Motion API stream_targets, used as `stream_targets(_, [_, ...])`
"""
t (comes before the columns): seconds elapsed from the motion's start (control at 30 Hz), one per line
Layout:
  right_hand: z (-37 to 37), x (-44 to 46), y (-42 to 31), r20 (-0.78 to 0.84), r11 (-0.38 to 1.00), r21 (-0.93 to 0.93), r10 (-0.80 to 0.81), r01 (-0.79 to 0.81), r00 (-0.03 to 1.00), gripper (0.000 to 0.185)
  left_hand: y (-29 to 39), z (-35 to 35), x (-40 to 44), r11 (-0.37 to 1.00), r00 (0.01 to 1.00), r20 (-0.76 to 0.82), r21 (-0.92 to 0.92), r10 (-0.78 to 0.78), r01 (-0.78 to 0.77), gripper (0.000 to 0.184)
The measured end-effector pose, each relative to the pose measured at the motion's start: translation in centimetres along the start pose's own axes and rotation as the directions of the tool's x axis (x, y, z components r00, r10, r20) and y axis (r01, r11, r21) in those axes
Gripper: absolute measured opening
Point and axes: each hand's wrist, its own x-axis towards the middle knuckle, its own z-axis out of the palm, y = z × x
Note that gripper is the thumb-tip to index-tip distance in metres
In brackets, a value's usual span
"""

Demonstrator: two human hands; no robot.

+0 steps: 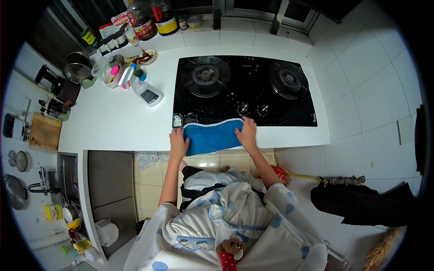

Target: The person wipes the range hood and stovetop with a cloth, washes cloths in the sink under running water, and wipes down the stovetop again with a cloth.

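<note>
A blue cleaning cloth (212, 138) with a white edge is stretched between my two hands at the counter's front edge. My left hand (179, 143) grips its left end, with the fingers on top. At the other end, my right hand (247, 133) pinches the cloth by its upper right corner. The cloth's far edge lies along the front of the black glass gas stove (246, 97), which is dotted with drops or specks. Left of the stove, a white spray bottle (147, 94) lies on its side on the counter.
The stove has two burners and two knobs (243, 108). On the white counter (113, 122), jars and a small bowl (148, 57) stand at the back left. Sauce bottles (165, 20) line the window ledge. A wooden cutting board (45, 131) leans at the far left; a dark cloth (361, 203) hangs right.
</note>
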Motion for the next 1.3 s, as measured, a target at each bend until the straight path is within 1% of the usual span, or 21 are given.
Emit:
stream_targets(0.03, [0.2,-0.3,-0.4,0.001,1.0,0.001,-0.005,0.005,1.0,0.055,0.0,0.5,-0.4,1.0,1.0,-0.003,-0.017,-0.021,0.021,0.046])
stream_targets(0.1, [0.6,-1.1,-1.1,0.064,0.974,-0.066,0.222,-0.218,0.973,0.058,0.1,1.2,-1.7,0.999,0.999,0.035,-0.04,0.012,-0.011,0.041])
stream_targets(0.17, [1.1,-1.5,-1.3,0.063,0.966,-0.164,0.214,-0.202,0.975,0.062,0.3,1.3,-2.6,0.999,0.998,0.05,-0.028,0.035,-0.033,0.036])
stream_targets(0.27, [2.6,-1.6,-0.4,0.127,0.963,-0.011,0.268,-0.268,0.955,0.055,-0.5,1.5,-3.2,0.988,0.994,-0.054,-0.11,0.098,-0.104,0.032])
stream_targets(0.3, [2.5,-1.0,-0.9,0.225,0.962,0.09,0.233,-0.258,0.946,0.05,-0.5,0.9,-3.3,0.989,0.995,-0.055,-0.111,0.087,-0.092,0.032])
stream_targets(0.33, [2.4,-0.5,-1.4,0.316,0.948,0.191,0.186,-0.254,0.931,0.045,-0.4,0.0,-3.3,0.932,0.994,0.024,-0.345,-0.109,0.11,0.029])
stream_targets(0.37, [2.7,-0.4,-2.4,0.321,0.95,0.188,0.181,-0.25,0.93,0.045,-0.5,-0.7,-3.3,0.784,0.951,0.143,-0.539,-0.273,0.306,0.028])
stream_targets(0.4, [3.0,-0.5,-4.3,0.44,0.841,0.416,0.147,-0.346,0.886,0.042,-1.6,-0.2,-3.5,0.821,0.973,-0.014,-0.54,-0.23,0.186,0.028])
stream_targets(0.43, [3.4,-0.7,-6.2,0.539,0.666,0.595,0.083,-0.449,0.838,0.04,-2.4,-0.7,-3.6,0.82,0.972,-0.011,-0.54,-0.233,0.19,0.028])
stream_targets(0.47, [3.7,-1.1,-8.2,0.539,0.666,0.595,0.086,-0.451,0.838,0.04,-3.2,-1.2,-3.6,0.803,0.966,-0.018,-0.559,-0.258,0.204,0.027])
stream_targets(0.53, [4.4,-2.5,-11.5,0.432,0.893,0.45,-0.195,-0.022,0.881,0.047,-4.6,-2.5,-3.6,0.771,0.951,-0.019,-0.59,-0.307,0.237,0.023])
stream_targets(0.57, [5.0,-3.1,-12.0,0.432,0.893,0.45,-0.19,-0.028,0.882,0.047,-5.3,-3.1,-3.6,0.773,0.952,-0.013,-0.588,-0.305,0.239,0.023])
stream_targets(0.6, [5.8,-3.7,-12.3,0.359,0.942,0.225,-0.317,0.248,0.878,0.051,-6.1,-3.8,-3.5,0.753,0.95,0.012,-0.606,-0.313,0.256,0.022])
stream_targets(0.63, [6.9,-4.3,-12.2,0.324,0.872,-0.037,-0.452,0.489,0.831,0.054,-6.9,-4.3,-3.6,0.731,0.946,0.037,-0.625,-0.323,0.274,0.021])
stream_targets(0.83, [10.5,-5.9,-14.5,0.379,0.859,-0.035,-0.462,0.511,0.802,0.06,-11.3,-6.9,-4.5,0.694,0.927,0.077,-0.641,-0.367,0.328,0.021])
stream_targets(0.9, [12.7,-6.0,-16.9,0.439,0.785,0.054,-0.574,0.618,0.691,0.059,-12.9,-7.4,-4.4,0.654,0.922,0.071,-0.684,-0.381,0.323,0.02])
stream_targets(0.97, [15.4,-5.4,-20.2,0.419,0.768,0.067,-0.602,0.638,0.68,0.059,-14.2,-8.4,-4.0,0.612,0.924,0.042,-0.738,-0.381,0.286,0.018])
stream_targets(1.03, [18.5,-4.1,-22.9,0.344,0.826,0.076,-0.548,0.559,0.762,0.054,-15.4,-9.3,-3.4,0.598,0.922,0.026,-0.754,-0.386,0.272,0.018])
stream_targets(1.13, [22.1,-0.4,-24.7,0.194,0.88,-0.053,-0.454,0.471,0.87,0.051,-17.0,-11.1,-2.9,0.608,0.935,0.012,-0.757,-0.355,0.24,0.018])
stream_targets(1.2, [23.2,2.5,-24.8,0.101,0.901,-0.138,-0.399,0.41,0.911,0.05,-18.0,-11.9,-2.3,0.665,0.945,0.035,-0.702,-0.326,0.255,0.019])
stream_targets(1.3, [23.2,3.3,-24.6,0.043,0.918,-0.198,-0.341,0.342,0.939,0.051,-19.3,-12.1,-1.6,0.642,0.947,0.077,-0.718,-0.311,0.27,0.018])
